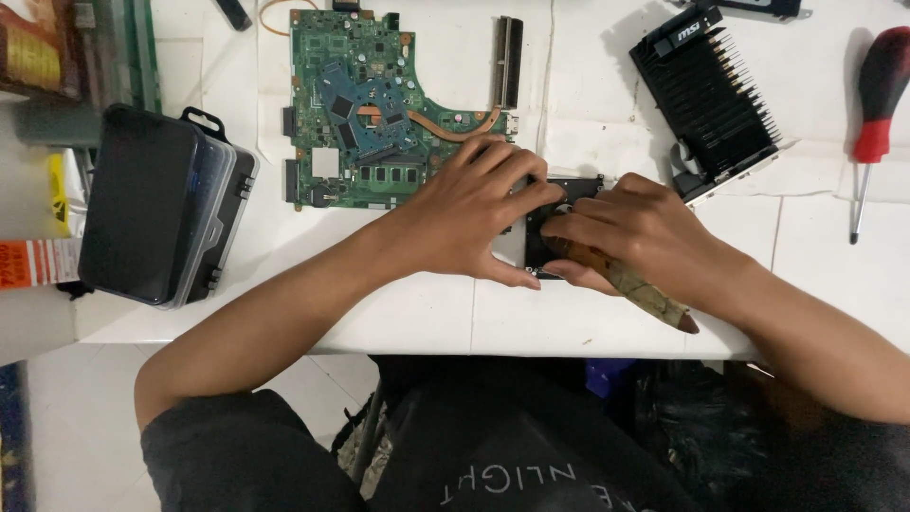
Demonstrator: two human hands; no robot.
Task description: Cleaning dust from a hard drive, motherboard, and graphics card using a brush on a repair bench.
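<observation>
Drive, a small black and silver slab like a hard disk, lies flat near the front edge of the white table, almost hidden under both hands. Left hand is spread wide over its left half, fingers fanned and pressing down, thumb hooked along the near edge, which looks like a way of pinning it so it cannot slide. Right hand is curled narrow around a tool with a mottled brown handle; the handle runs back under the palm toward the wrist and the tip, out of sight beneath the fingers, seems aimed at the drive's near corner. Both forearms rest on the table edge, probably for steadiness

Further out on the left sits a dark plastic case with clear lid and latches, shut, well apart from the hands. Just beyond the left hand lies a green circuit board, face up, with a copper pipe curving off to a finned block. Beyond the right hand a black finned card lies at an angle, its near end close to the knuckles. At the far right a screwdriver with red and black grip lies apart, tip toward the person
</observation>
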